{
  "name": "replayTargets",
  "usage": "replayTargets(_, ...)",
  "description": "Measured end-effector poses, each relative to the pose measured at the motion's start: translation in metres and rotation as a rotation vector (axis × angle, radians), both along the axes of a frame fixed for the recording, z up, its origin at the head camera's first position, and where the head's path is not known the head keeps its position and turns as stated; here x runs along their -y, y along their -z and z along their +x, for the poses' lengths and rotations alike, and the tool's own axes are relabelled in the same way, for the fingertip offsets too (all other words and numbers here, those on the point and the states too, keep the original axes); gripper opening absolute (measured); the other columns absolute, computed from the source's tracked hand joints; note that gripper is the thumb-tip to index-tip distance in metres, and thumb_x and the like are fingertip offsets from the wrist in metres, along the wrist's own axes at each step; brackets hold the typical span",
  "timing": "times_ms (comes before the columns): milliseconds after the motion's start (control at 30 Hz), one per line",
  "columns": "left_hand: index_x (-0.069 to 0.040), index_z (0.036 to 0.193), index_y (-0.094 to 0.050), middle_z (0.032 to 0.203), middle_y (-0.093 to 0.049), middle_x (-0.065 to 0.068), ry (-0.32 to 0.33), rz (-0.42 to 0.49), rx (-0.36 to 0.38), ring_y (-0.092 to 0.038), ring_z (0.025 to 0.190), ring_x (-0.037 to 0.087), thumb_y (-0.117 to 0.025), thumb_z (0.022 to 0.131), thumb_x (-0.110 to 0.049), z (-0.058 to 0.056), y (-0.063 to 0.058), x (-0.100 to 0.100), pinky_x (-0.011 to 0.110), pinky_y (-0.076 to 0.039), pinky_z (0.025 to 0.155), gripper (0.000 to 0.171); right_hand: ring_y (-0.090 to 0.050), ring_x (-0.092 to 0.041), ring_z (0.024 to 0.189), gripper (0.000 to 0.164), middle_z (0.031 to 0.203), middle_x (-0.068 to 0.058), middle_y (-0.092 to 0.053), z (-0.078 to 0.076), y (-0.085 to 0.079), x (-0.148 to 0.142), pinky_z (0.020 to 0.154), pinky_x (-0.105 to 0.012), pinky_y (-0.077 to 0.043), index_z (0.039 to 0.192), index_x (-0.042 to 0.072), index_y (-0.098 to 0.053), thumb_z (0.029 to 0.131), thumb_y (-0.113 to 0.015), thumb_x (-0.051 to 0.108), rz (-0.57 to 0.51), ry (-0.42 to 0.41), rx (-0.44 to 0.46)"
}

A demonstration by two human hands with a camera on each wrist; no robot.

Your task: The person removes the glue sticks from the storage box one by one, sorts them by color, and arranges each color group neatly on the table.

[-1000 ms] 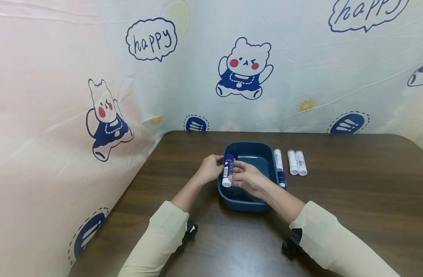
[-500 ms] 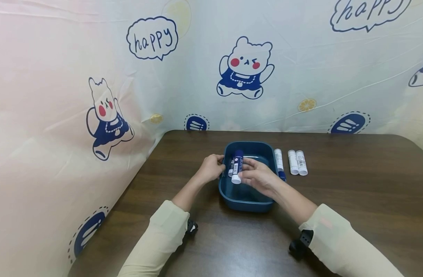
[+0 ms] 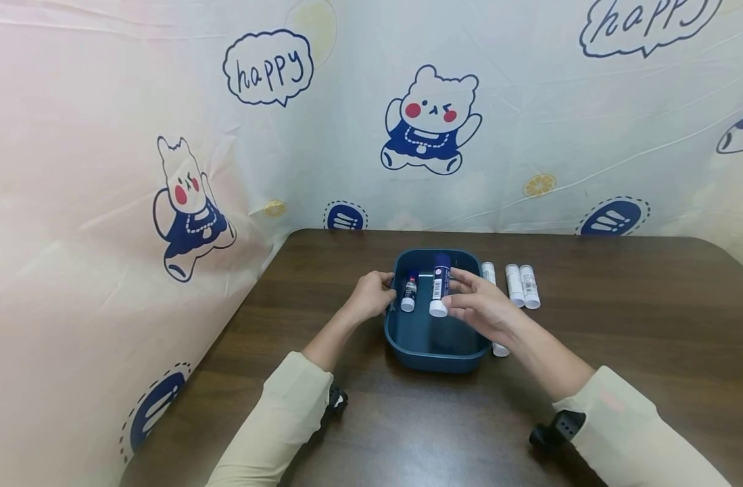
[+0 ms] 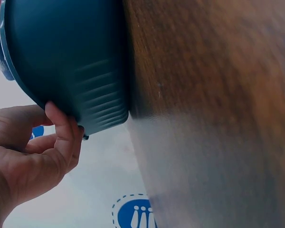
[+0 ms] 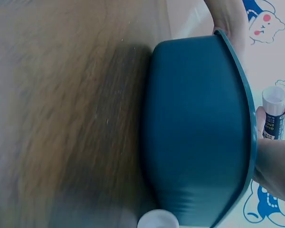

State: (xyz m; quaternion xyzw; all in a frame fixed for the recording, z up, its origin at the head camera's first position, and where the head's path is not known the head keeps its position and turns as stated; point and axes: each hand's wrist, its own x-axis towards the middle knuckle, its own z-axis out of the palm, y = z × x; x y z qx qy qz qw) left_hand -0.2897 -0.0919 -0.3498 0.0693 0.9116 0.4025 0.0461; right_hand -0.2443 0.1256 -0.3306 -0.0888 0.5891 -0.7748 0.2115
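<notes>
My right hand (image 3: 483,304) pinches a navy glue stick (image 3: 439,287) with a white end, holding it over the blue plastic bin (image 3: 435,363). "Glue stick" lettering shows on its label in the right wrist view, where the bin's side (image 5: 199,128) covers much of the scene. Inside the bin, toward its left wall, lies another navy glue stick (image 3: 410,294). At the bin's left rim is my left hand (image 3: 368,296); the left wrist view shows its thumb and curled fingers gripping the edge.
Two white tubes (image 3: 520,286) lie side by side to the right of the bin. Another white tube (image 3: 488,271) sits against its right wall, partly hidden by my right hand. A white end (image 3: 500,350) shows below my forearm. Patterned cloth (image 3: 347,135) hangs behind the brown table (image 3: 639,338).
My right hand has carried the glue stick rightward and slightly back, from the bin's left side across its middle. The glue stick inside is now uncovered. My left hand has stayed at the rim.
</notes>
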Motion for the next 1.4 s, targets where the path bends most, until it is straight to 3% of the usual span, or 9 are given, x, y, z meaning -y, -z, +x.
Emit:
replayTargets(633, 0.001, 0.135, -0.044, 0.103, -0.06, 0.013, -0.004, -0.003, -0.005, -0.053, 0.051, 0.016, -0.051, 0.091, -0.003, 0.001, -0.001, 0.0, 0.023, -0.047, 0.048, 0.046, -0.016, -0.036, 0.132, 0.084, 0.15, -0.022, 0.001, 0.011, 0.002, -0.042, 0.107, -0.045, -0.018, 0.147, 0.004, 0.005, 0.087, -0.053, 0.0, 0.068, 0.0, -0.038)
replayTargets(800, 0.001, 0.136, -0.044, 0.102, -0.06, 0.013, -0.001, -0.008, -0.002, -0.053, 0.051, 0.016, -0.051, 0.091, -0.003, 0.001, -0.001, 0.001, 0.023, -0.047, 0.048, 0.046, -0.015, -0.039, 0.132, 0.083, 0.15, -0.024, -0.001, 0.014, 0.003, -0.054, 0.106, -0.047, -0.018, 0.147, 0.003, 0.005, 0.088, -0.053, 0.001, 0.103, -0.007, -0.069)
replayTargets(1033, 0.001, 0.136, -0.043, 0.103, -0.06, 0.014, 0.006, -0.007, 0.0, -0.053, 0.052, 0.016, -0.051, 0.091, -0.004, 0.0, -0.001, 0.0, 0.023, -0.047, 0.049, 0.046, -0.019, -0.039, 0.13, 0.082, 0.149, -0.025, -0.003, 0.018, 0.006, -0.072, 0.104, -0.044, -0.025, 0.146, 0.001, 0.005, 0.088, -0.054, 0.003, 0.146, -0.001, -0.095)
replayTargets(1233, 0.001, 0.136, -0.043, 0.106, -0.059, 0.014, 0.005, 0.001, -0.003, -0.055, 0.054, 0.016, -0.051, 0.091, -0.003, -0.001, 0.0, 0.0, 0.026, -0.05, 0.052, 0.046, -0.03, -0.031, 0.121, 0.082, 0.148, -0.026, -0.003, 0.02, 0.011, -0.084, 0.094, -0.026, -0.041, 0.146, 0.001, 0.005, 0.089, -0.054, 0.005, 0.163, 0.007, -0.093)
replayTargets(1400, 0.001, 0.136, -0.043, 0.107, -0.059, 0.014, 0.0, 0.001, 0.0, -0.056, 0.056, 0.017, -0.051, 0.09, -0.003, 0.0, 0.0, 0.0, 0.032, -0.052, 0.057, 0.046, -0.039, -0.024, 0.115, 0.083, 0.148, -0.027, -0.005, 0.021, 0.014, -0.095, 0.087, -0.021, -0.044, 0.146, 0.001, 0.004, 0.089, -0.055, 0.006, 0.201, 0.025, -0.085)
